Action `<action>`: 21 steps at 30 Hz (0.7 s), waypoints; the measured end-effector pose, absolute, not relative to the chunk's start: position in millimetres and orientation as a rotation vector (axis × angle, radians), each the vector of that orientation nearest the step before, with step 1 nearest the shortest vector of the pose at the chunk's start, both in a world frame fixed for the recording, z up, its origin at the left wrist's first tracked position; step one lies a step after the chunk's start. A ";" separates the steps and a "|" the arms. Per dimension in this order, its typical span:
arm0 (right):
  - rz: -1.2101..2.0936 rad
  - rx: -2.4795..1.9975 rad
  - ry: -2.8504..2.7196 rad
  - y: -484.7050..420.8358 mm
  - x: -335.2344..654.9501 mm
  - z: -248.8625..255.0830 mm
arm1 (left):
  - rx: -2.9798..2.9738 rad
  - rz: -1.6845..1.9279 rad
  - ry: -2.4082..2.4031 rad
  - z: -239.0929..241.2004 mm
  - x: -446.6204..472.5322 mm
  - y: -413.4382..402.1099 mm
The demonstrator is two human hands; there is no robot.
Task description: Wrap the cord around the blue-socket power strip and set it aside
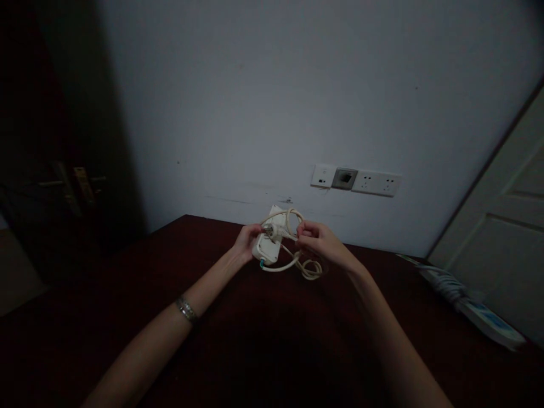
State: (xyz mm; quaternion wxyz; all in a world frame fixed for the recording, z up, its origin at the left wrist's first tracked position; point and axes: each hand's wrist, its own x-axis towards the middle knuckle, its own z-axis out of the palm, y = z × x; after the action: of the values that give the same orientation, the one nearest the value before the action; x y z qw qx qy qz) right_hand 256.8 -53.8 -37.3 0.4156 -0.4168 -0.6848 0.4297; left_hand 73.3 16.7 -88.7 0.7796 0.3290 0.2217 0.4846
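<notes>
A white power strip (265,249) is held up off the dark red table, tilted, with its far end pointing at the wall. My left hand (245,241) grips it from the left side, thumb near the plug. The plug (276,231) lies across the strip with its metal prongs turned left. Just right of it, my right hand (317,241) pinches the cream cord (312,271), fingers closed. Loops of that cord curl above the strip and hang below my right hand. A teal bit shows where the cord meets the strip's near end.
Wall sockets (376,183) and a grey wall plate (344,178) sit on the wall behind the table (204,238). Another power strip (488,320) with a bundled cord lies at the right beside a white door (501,226). A door handle (83,184) shows at left.
</notes>
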 end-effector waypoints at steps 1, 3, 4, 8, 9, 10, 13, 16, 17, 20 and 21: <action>1.103 -1.027 -1.699 -54.4 257.9 -36.6 | 0.713 1.043 0.471 -88.1 73.3 16.7; 1.169 -0.987 -1.664 -57.3 260.5 -33.9 | 0.718 1.038 0.472 -88.1 73.1 17.5; 1.201 -0.970 -1.650 -59.3 262.5 -31.9 | 0.724 1.037 0.474 -88.9 72.6 18.6; 1.176 -0.889 -1.631 -66.7 279.8 -21.1 | 0.803 1.059 0.475 -98.6 64.4 27.8; 1.135 -0.884 -1.624 -67.3 286.8 -18.2 | 0.837 1.063 0.488 -101.7 60.6 30.6; 1.090 -0.895 -1.613 -67.1 294.8 -15.7 | 0.876 1.056 0.499 -104.5 56.2 33.1; 0.945 -0.988 -1.492 -61.2 321.6 -12.0 | 1.034 0.948 0.471 -107.4 42.7 35.5; 0.747 -1.064 -1.196 -48.2 348.3 -17.1 | 1.188 0.768 0.406 -98.0 35.2 27.3; 0.676 -1.066 -1.076 -43.3 356.8 -20.6 | 1.229 0.719 0.398 -92.5 34.7 22.7; 0.563 -0.965 -0.748 -32.3 380.5 -30.8 | 1.376 0.621 0.427 -73.9 37.7 7.5; 0.561 -0.903 -0.666 -31.2 387.5 -32.2 | 1.441 0.594 0.456 -68.8 39.3 3.3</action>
State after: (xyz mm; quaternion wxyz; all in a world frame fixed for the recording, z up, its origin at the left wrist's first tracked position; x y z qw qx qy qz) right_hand 387.5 -31.2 -32.2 0.8096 -0.4224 -0.3117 0.2625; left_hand 39.3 3.3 -68.8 0.6881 0.6438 0.2038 0.2655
